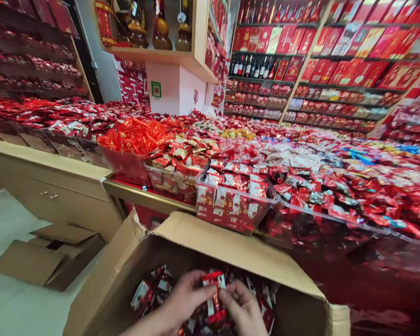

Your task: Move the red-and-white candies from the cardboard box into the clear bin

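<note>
Over an open cardboard box (196,228) at the bottom of the head view, both my hands hold one red and white candy packet (215,301). My left hand (187,296) grips its left side between thumb and fingers. From the right, my right hand (243,305) pinches the packet's other side, fingers curled. Below and around the hands, more red, white and dark packets (143,294) lie loose inside the box. Just beyond the box stands a clear plastic bin (234,205) with similar red and white packets set upright in rows.
Bins of wrapped sweets cover the counter, among them bright red packets (136,135) and red and black ones (322,191). A second open cardboard box (52,256) rests on the floor at left. Shelves (283,81) with bottles and red boxes line the back wall.
</note>
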Demonstrator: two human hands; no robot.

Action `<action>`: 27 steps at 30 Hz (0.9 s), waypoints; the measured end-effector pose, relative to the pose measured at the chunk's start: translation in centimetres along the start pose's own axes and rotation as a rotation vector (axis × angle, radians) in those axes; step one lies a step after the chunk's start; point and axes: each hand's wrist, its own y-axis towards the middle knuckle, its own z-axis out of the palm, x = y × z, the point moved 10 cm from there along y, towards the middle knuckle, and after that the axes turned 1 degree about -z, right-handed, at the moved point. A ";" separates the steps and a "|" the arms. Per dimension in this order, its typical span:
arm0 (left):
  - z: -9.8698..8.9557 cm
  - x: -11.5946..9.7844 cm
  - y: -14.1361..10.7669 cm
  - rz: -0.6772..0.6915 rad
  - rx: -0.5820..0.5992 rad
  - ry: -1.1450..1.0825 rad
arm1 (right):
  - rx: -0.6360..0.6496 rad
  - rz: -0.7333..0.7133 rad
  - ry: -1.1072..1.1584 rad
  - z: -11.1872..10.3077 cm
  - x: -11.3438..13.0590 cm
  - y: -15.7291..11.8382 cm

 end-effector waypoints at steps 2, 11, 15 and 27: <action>0.3 -0.1 -0.2 -0.051 -0.011 -0.054 | -0.080 0.079 0.155 -0.7 -1.6 -0.2; 1.5 0.4 0.1 0.005 0.034 -0.118 | -0.142 0.143 0.373 -0.8 -3.2 -0.7; 1.4 0.7 0.3 0.038 0.038 -0.201 | -0.255 0.115 0.350 -1.9 -3.6 -0.9; 2.3 4.2 0.4 -0.137 0.211 -0.401 | -0.148 -0.450 -0.420 0.0 1.9 -1.2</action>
